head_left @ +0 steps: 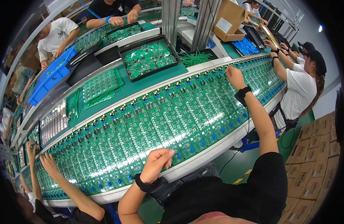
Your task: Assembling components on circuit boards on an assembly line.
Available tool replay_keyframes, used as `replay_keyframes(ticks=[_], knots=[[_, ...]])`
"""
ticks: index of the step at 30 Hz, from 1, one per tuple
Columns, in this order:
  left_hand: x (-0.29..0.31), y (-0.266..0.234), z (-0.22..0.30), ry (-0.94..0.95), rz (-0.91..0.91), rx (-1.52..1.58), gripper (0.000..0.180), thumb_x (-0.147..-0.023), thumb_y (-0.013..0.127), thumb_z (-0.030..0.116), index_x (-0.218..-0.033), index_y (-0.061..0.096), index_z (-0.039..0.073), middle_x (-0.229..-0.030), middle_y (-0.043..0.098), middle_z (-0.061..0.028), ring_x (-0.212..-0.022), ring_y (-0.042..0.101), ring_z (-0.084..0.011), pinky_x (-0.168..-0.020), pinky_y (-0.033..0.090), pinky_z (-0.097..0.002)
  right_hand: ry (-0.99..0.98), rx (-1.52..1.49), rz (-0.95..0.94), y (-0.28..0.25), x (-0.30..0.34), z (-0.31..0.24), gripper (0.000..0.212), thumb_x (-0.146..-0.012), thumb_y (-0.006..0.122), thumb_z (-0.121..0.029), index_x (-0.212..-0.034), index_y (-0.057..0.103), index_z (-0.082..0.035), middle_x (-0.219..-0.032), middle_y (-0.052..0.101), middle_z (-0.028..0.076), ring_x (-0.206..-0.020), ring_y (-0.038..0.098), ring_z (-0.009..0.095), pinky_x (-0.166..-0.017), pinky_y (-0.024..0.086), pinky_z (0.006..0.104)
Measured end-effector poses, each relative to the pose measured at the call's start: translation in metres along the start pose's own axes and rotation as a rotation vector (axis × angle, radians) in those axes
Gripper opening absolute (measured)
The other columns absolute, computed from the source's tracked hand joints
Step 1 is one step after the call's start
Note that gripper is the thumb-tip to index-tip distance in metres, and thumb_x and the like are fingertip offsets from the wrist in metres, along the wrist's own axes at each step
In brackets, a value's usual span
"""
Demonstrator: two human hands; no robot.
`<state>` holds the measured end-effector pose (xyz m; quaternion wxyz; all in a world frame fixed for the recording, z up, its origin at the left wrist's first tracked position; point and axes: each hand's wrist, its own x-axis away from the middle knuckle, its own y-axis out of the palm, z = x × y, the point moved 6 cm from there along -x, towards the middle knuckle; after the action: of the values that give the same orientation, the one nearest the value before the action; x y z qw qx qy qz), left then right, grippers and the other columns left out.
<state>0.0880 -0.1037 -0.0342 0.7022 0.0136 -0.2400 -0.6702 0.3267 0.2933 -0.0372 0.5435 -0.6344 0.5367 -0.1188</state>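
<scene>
Reaching over the conveyor [201,156], the person has the left hand [155,163] at its near edge, fingers curled, thumb and index together; can't tell if anything's pinched. Right hand [235,77] is at its far edge, fingertips bunched; can't tell there either. Green circuit boards [142,130] lie side by side on the conveyor, below and between both hands, blue parts along its near edge.

Containers, all beyond the conveyor: black tray [155,71] behind its middle, heaped with small green boards [149,58]. Right of that, another black tray [214,54] of green strips [194,58]. Behind the conveyor's right stretch, a shallow tray [251,55] of blue components [246,46] and an open cardboard box [231,18]. Past its left stretch, a long blue bin [54,80] with small pieces.

Near side of conveyor: green floor [226,160], brown cartons [313,149] stacked off to the right. Co-workers sit along both ends; one's hand [49,164] is over its left stretch. Green mat [175,71] behind it, metal posts [207,26] rising past that.

Box contents hidden; bin pieces too small to identify. Conveyor's left end lost in fisheye rim; far co-workers partly cut off.
</scene>
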Motion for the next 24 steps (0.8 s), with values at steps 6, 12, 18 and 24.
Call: replay_keyframes(ticks=[6,12,18,24], knots=[[-0.0006,-0.0010,-0.0028,0.006,-0.015,-0.001,0.032,-0.089,0.048,0.017,-0.060,0.049,0.005,-0.057,0.047,-0.0004,-0.053,0.042,-0.0078,-0.051,0.032,-0.0215,-0.011,-0.010,-0.029,0.0028,0.0006,0.0009,0.007,-0.072,0.051,-0.003,-0.076,0.056,-0.006,-0.070,0.058,0.017,-0.068,0.057,0.035,-0.060,0.045,0.0422],[-0.0009,0.0002,-0.0025,0.000,-0.022,0.023,0.029,-0.089,0.048,0.016,-0.062,0.050,0.004,-0.058,0.048,-0.0005,-0.054,0.043,-0.0079,-0.052,0.035,-0.0216,-0.040,0.002,-0.009,0.0015,0.0022,-0.0033,0.007,-0.073,0.050,-0.003,-0.076,0.056,-0.005,-0.070,0.058,0.017,-0.068,0.057,0.036,-0.059,0.045,0.0421],[-0.0015,0.0004,-0.0039,-0.004,-0.025,0.018,0.028,-0.089,0.048,0.016,-0.063,0.050,0.004,-0.059,0.048,-0.0004,-0.054,0.044,-0.0080,-0.053,0.035,-0.0217,-0.062,0.063,0.013,0.0000,0.0020,-0.0061,0.008,-0.071,0.056,0.000,-0.078,0.055,-0.002,-0.066,0.058,0.011,-0.060,0.057,0.024,-0.056,0.045,0.0319],[-0.0020,0.0014,-0.0036,-0.001,-0.025,0.028,0.028,-0.089,0.048,0.016,-0.064,0.051,0.004,-0.059,0.049,-0.0004,-0.054,0.044,-0.0081,-0.053,0.035,-0.0217,-0.042,-0.022,-0.013,-0.0005,0.0013,-0.0046,0.006,-0.073,0.051,-0.003,-0.077,0.055,-0.005,-0.070,0.058,0.017,-0.067,0.057,0.036,-0.059,0.045,0.0411]])
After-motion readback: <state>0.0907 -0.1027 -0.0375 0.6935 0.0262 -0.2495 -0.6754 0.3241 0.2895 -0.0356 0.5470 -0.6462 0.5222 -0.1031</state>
